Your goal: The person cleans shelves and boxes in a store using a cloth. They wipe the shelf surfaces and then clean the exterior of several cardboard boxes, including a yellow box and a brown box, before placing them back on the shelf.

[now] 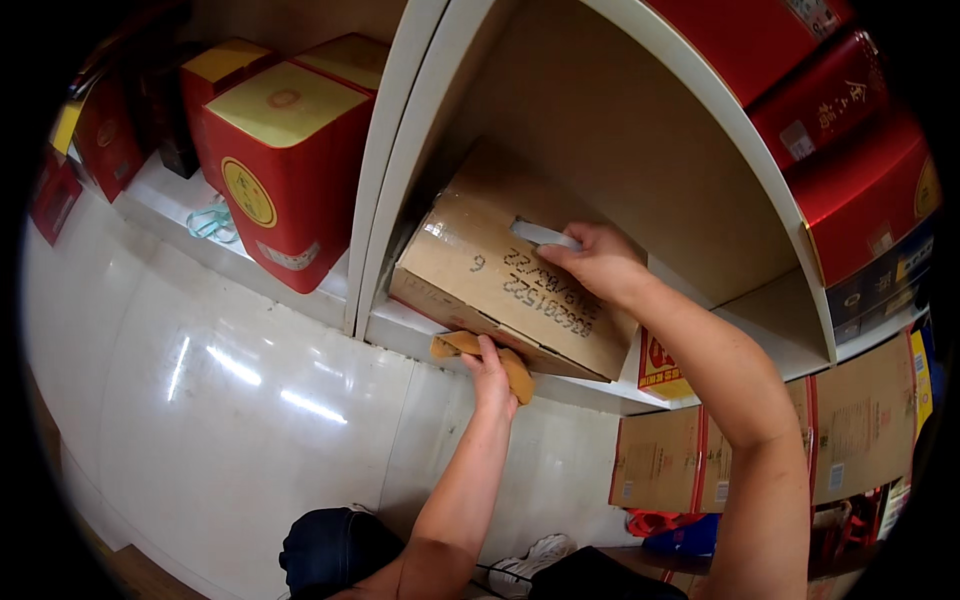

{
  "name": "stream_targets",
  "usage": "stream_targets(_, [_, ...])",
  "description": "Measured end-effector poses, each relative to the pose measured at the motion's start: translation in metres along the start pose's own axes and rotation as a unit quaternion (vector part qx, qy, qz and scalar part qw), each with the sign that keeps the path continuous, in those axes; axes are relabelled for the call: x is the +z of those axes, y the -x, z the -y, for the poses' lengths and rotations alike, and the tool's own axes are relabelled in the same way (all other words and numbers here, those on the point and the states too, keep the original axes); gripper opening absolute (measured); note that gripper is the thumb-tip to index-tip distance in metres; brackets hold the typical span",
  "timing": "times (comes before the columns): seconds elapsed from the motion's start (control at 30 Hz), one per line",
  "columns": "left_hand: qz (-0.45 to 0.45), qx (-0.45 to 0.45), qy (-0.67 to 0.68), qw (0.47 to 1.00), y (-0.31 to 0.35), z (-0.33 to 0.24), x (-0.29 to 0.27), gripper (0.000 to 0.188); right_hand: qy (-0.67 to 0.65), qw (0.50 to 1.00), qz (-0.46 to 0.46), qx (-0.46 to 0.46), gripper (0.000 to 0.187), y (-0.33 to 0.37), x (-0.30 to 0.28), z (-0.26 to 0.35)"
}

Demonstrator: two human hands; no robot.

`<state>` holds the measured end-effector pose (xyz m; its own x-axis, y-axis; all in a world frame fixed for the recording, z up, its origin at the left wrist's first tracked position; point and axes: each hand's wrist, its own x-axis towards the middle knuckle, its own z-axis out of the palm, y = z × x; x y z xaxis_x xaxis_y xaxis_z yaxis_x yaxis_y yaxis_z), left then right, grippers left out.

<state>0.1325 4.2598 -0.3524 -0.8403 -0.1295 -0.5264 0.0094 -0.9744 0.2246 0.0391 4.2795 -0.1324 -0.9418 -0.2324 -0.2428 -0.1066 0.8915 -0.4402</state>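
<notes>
A brown cardboard box (pixel 450 255) with dark printed marks on its top sits at the edge of a white shelf compartment. My right hand (pixel 603 265) is closed round a whitish carrying handle (pixel 540 235) that comes out of the box's top. Below the box's front edge, my left hand (pixel 488 378) is closed on a tan cloth (pixel 518 377). The cloth lies close under the front edge of the box; I cannot tell whether it touches.
Red gift boxes with gold tops (pixel 285 105) stand in the left compartment beside a white divider (pixel 395 130). More red boxes (pixel 865 215) fill the right shelf. Cardboard cartons (pixel 655 460) stand at the lower right. A shiny tiled floor (pixel 240 430) lies below.
</notes>
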Motion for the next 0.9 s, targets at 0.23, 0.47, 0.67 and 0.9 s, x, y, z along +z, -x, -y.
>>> stream_targets(0.23, [-0.043, -0.071, -0.041, 0.996, -0.009, 0.011, -0.047, 0.071, -0.059, 0.996, -0.056, 0.037, 0.035, 0.035, 0.008, -0.049])
stream_targets(0.47, [0.027, -0.121, -0.161, 0.979, 0.033, 0.046, -0.076, 0.065, -0.112, 0.980, -0.095, 0.134, 0.028, 0.113, -0.005, -0.085])
stream_targets(0.67, [0.017, -0.175, -0.191, 0.966, 0.083, 0.087, -0.085, 0.062, -0.164, 0.957, -0.173, 0.164, 0.021, 0.190, -0.010, -0.118])
stream_targets(0.9, [0.052, -0.208, -0.270, 0.939, 0.116, 0.121, -0.121, 0.057, -0.305, 0.901, -0.192, 0.242, 0.026, 0.255, 0.014, -0.157])
